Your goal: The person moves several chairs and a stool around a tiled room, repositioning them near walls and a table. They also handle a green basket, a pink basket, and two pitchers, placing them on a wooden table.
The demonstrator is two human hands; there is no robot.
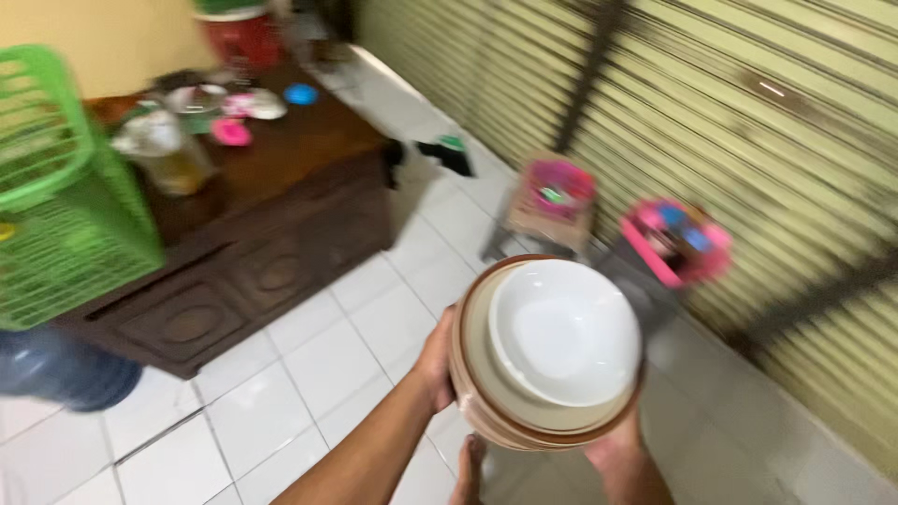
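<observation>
A stack of several bowls [552, 351], white inside with brown rims, is held at chest height in the middle of the head view. My left hand [436, 360] grips the stack's left side, thumb along the rim. My right hand [613, 447] supports it from underneath at the lower right, mostly hidden by the bowls. A bare foot [468, 472] shows below the stack on the white tiled floor [281, 393].
A dark wooden cabinet [253, 252] stands at the left with a green plastic basket [56, 187], a jar and small pink and blue items on top. A blue water jug [56, 374] sits beside it. Two pink baskets [673, 238] stand by the rolling metal shutter [748, 122].
</observation>
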